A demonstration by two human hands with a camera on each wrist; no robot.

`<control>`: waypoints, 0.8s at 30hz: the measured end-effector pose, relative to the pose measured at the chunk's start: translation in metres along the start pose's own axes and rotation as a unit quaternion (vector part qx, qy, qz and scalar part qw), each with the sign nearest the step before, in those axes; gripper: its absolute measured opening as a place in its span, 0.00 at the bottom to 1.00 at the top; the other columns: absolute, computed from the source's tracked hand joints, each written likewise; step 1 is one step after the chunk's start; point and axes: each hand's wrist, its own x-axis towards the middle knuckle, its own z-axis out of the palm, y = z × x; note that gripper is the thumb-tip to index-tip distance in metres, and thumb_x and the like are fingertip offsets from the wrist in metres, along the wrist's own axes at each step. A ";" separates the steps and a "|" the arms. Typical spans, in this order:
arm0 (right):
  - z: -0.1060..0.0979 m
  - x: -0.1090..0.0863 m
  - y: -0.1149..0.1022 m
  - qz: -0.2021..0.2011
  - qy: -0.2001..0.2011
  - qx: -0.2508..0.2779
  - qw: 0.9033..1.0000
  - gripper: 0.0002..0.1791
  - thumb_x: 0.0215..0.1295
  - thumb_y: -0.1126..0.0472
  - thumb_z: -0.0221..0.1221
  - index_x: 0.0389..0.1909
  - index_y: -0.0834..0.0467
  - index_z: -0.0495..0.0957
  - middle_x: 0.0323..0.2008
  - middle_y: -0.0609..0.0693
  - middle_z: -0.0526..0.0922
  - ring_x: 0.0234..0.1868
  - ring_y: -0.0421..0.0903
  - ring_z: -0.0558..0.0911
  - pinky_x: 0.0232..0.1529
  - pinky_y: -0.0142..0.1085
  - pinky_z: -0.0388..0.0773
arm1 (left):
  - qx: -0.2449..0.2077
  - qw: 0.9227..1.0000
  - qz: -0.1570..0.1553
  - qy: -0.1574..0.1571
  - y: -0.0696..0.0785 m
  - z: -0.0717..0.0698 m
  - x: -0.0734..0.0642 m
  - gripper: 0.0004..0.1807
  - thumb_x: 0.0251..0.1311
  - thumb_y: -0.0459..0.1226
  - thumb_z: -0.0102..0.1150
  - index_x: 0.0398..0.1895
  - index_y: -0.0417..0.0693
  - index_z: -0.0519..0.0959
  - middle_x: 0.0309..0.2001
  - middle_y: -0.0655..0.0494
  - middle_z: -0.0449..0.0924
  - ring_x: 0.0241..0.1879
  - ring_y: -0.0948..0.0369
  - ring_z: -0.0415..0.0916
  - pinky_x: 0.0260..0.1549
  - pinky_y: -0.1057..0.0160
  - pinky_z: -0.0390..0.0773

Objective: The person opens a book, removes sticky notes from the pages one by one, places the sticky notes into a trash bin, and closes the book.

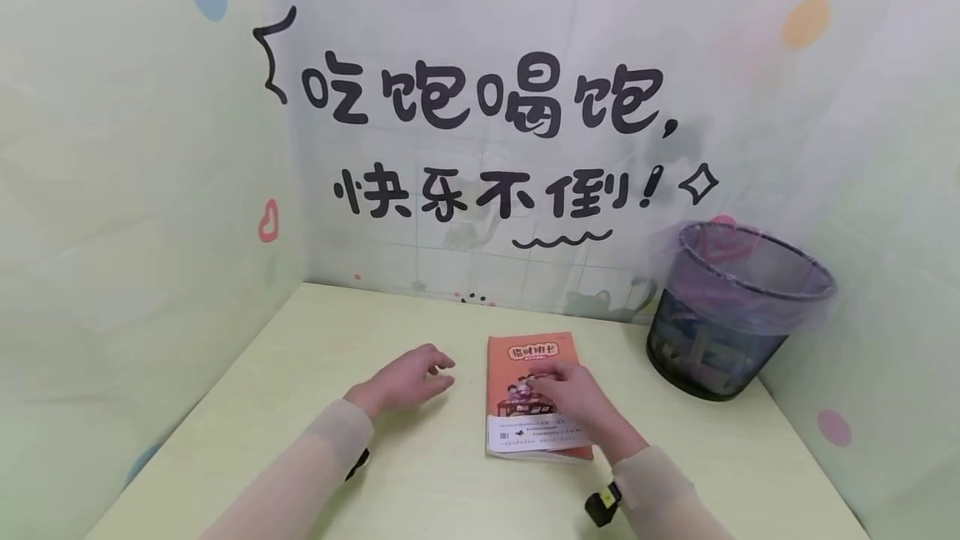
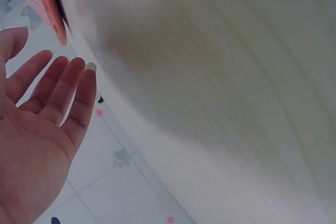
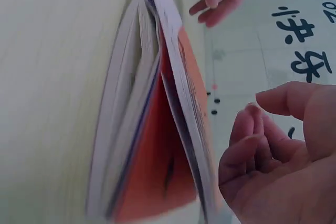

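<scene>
An orange-red book with a cartoon cover and a white band across its lower part lies on the table. The right wrist view shows it on top of another book, with their loose pages and edges fanned apart. Above the cover's right side hovers my right hand; in the right wrist view its fingers are loosely bent, hold nothing and stand apart from the books. My left hand is in the air left of the books. Its palm and relaxed fingers show in the left wrist view, holding nothing.
A dark waste bin lined with a purple translucent bag stands at the table's back right. Printed cloth walls with large black characters enclose the pale table at the back and both sides.
</scene>
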 end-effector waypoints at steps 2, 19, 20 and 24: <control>-0.015 -0.002 0.006 0.004 0.011 -0.061 0.998 0.19 0.78 0.58 0.65 0.66 0.54 0.85 0.60 0.56 0.86 0.58 0.54 0.84 0.59 0.52 0.84 | 0.002 1.000 -0.002 -0.012 0.005 0.006 0.001 0.23 0.78 0.46 0.65 0.69 0.45 0.83 0.63 0.49 0.84 0.64 0.50 0.82 0.70 0.44 0.81; -0.018 -0.004 0.044 -0.003 -0.047 -0.267 0.963 0.48 0.60 0.45 0.81 0.80 0.53 0.74 0.82 0.56 0.72 0.82 0.69 0.64 0.79 0.74 0.59 | 0.079 0.989 0.022 -0.121 0.048 0.038 0.001 0.56 0.56 0.57 0.83 0.83 0.42 0.68 0.86 0.46 0.62 0.85 0.43 0.61 0.84 0.40 0.62; -0.016 -0.005 0.044 -0.004 -0.045 -0.268 0.962 0.48 0.60 0.44 0.81 0.80 0.52 0.74 0.82 0.56 0.72 0.82 0.68 0.64 0.78 0.74 0.59 | 0.074 0.990 0.019 -0.121 0.046 0.038 0.000 0.56 0.57 0.56 0.83 0.84 0.43 0.68 0.87 0.47 0.62 0.86 0.44 0.60 0.85 0.41 0.62; -0.009 -0.007 0.044 -0.013 -0.038 -0.269 0.962 0.49 0.61 0.42 0.80 0.81 0.54 0.73 0.83 0.57 0.70 0.81 0.70 0.64 0.78 0.75 0.58 | 0.058 0.991 0.010 -0.121 0.040 0.036 -0.002 0.55 0.58 0.54 0.83 0.85 0.45 0.67 0.87 0.49 0.60 0.87 0.44 0.58 0.85 0.40 0.60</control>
